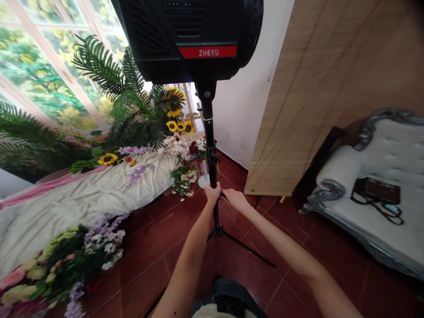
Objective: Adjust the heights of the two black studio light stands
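basically, the work is at the middle of the light stand (pixel 216 216), which looks upright on the red tiles (pixel 142 260) straight ahead, its big black lamp (pixel 198 26) on top. the left hand (pixel 212 193) is wrapped round the pole (pixel 209 132). the right hand (pixel 235 199) is just beside it, fingers bent in at the pole's side; whether they pinch a knob there, i cannot tell. to do this well, i'd hold the left grip firm, since the lamp looks top-heavy, and let the right fingers work gently. i'd have the spread legs (pixel 248 248) flat on the floor, and mind the flowers (pixel 183 181) and woven blind (pixel 274 132) nearby: a tipping lamp could catch either.
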`<state>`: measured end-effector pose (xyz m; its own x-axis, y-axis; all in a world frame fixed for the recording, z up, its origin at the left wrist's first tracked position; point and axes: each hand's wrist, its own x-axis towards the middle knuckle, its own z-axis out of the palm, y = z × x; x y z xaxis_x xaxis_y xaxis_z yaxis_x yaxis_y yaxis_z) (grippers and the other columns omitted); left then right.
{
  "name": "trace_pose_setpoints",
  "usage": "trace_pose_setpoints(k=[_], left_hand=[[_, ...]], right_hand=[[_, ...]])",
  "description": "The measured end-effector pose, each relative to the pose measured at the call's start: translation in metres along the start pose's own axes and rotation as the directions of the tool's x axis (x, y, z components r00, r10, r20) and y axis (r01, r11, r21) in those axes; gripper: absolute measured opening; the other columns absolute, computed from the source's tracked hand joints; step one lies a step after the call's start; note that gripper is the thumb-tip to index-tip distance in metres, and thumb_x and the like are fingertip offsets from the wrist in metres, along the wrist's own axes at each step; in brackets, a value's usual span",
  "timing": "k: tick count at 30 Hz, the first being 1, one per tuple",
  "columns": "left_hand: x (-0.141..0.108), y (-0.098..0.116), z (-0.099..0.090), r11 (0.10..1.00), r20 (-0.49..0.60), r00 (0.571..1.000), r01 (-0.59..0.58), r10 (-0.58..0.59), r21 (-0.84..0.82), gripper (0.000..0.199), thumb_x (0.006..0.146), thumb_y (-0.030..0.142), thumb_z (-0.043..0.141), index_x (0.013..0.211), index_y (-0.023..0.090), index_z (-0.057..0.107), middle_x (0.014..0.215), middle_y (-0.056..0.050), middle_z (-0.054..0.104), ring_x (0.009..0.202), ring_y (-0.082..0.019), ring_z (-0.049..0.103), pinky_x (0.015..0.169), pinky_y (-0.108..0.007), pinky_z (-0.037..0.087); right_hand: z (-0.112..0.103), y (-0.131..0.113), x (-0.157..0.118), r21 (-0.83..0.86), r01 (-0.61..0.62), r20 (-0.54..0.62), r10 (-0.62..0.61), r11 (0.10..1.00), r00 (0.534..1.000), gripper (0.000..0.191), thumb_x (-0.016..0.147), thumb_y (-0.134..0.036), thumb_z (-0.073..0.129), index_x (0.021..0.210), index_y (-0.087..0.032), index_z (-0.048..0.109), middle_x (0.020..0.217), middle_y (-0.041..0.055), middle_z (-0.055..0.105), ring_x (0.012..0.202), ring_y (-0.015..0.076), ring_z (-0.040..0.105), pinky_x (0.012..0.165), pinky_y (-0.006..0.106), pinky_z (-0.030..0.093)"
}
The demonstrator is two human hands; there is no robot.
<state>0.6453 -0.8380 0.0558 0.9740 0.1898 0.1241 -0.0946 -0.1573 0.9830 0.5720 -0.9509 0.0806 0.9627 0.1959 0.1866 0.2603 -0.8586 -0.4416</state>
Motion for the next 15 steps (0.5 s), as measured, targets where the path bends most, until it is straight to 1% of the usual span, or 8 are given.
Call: trace_pose_setpoints(k=[1,3,5,6,9,11,13,15], left_hand=[[0.000,0.000,0.000,1.000,0.000,1.000,-0.007,0.007,0.002,0.025,0.067,0.030,0.057,0.047,0.016,0.053,0.044,-0.003,0.055,0.042,-0.013,0.055,0.043,-0.021,0.042],[-0.001,0.000,-0.001,1.000,0.016,1.000,-0.013,0.013,-0.006,0.026,0.068,0.030,0.057,0.046,0.016,0.053,0.044,-0.003,0.055,0.041,-0.012,0.054,0.043,-0.020,0.041],[-0.002,0.002,-0.002,1.000,0.030,1.000,-0.004,0.005,-0.022,0.028,0.068,0.031,0.058,0.045,0.016,0.053,0.043,-0.003,0.055,0.040,-0.012,0.053,0.041,-0.020,0.041],[-0.003,0.003,-0.003,1.000,0.029,1.000,0.005,-0.004,-0.030,0.028,0.068,0.031,0.058,0.045,0.016,0.053,0.043,-0.003,0.054,0.039,-0.012,0.052,0.041,-0.020,0.040],[-0.004,0.006,-0.004,0.998,0.023,0.999,0.030,-0.028,-0.049,0.027,0.068,0.030,0.058,0.046,0.016,0.053,0.043,-0.003,0.055,0.038,-0.012,0.051,0.039,-0.021,0.040],[-0.004,0.007,-0.004,0.999,0.022,0.999,0.027,-0.026,-0.042,0.026,0.067,0.029,0.058,0.046,0.016,0.053,0.043,-0.003,0.055,0.038,-0.012,0.052,0.040,-0.021,0.040],[-0.003,0.005,-0.004,1.000,0.027,1.000,0.012,-0.011,-0.024,0.026,0.067,0.028,0.058,0.045,0.016,0.054,0.044,-0.004,0.056,0.039,-0.013,0.053,0.041,-0.021,0.041],[-0.002,0.003,-0.004,1.000,0.039,0.999,-0.003,0.004,-0.013,0.026,0.067,0.028,0.058,0.045,0.016,0.054,0.044,-0.004,0.056,0.041,-0.013,0.054,0.042,-0.022,0.042]], right_hand=[[0.000,0.001,-0.003,-0.074,-0.009,-0.001,0.009,0.997,1.000,0.021,0.088,-0.036,0.053,0.098,-0.018,0.056,0.098,0.0120,0.065,0.093,0.0214,0.060,0.070,0.027,0.046],[0.003,0.005,-0.009,-0.034,-0.060,-0.004,0.060,0.998,0.998,0.031,0.089,-0.048,0.046,0.098,-0.020,0.057,0.098,0.0113,0.064,0.092,0.0221,0.059,0.072,0.029,0.045],[0.009,0.008,-0.013,0.200,-0.154,0.002,0.156,0.968,0.988,0.044,0.088,-0.059,0.037,0.089,-0.021,0.059,0.089,0.0085,0.065,0.083,0.0201,0.060,0.068,0.029,0.044],[0.013,0.010,-0.013,0.352,-0.210,0.031,0.212,0.912,0.977,0.051,0.087,-0.063,0.031,0.081,-0.021,0.059,0.082,0.0072,0.065,0.076,0.0184,0.060,0.064,0.028,0.044],[0.028,0.009,-0.010,0.718,-0.391,0.219,0.346,0.576,0.912,0.068,0.085,-0.070,0.016,0.062,-0.019,0.056,0.063,0.0048,0.061,0.050,0.0128,0.052,0.047,0.025,0.038],[0.037,0.006,-0.007,0.821,-0.440,0.294,0.391,0.363,0.872,0.066,0.080,-0.073,0.024,0.060,-0.019,0.054,0.061,0.0034,0.060,0.042,0.0101,0.045,0.040,0.023,0.033],[0.043,0.002,-0.007,0.874,-0.381,0.227,0.440,0.301,0.869,0.054,0.075,-0.070,0.043,0.064,-0.019,0.055,0.061,0.0012,0.058,0.041,0.0093,0.042,0.038,0.022,0.031],[0.043,-0.002,-0.010,0.892,-0.243,0.027,0.489,0.382,0.872,0.042,0.070,-0.061,0.060,0.069,-0.019,0.056,0.061,-0.0008,0.056,0.046,0.0102,0.043,0.041,0.022,0.034]])
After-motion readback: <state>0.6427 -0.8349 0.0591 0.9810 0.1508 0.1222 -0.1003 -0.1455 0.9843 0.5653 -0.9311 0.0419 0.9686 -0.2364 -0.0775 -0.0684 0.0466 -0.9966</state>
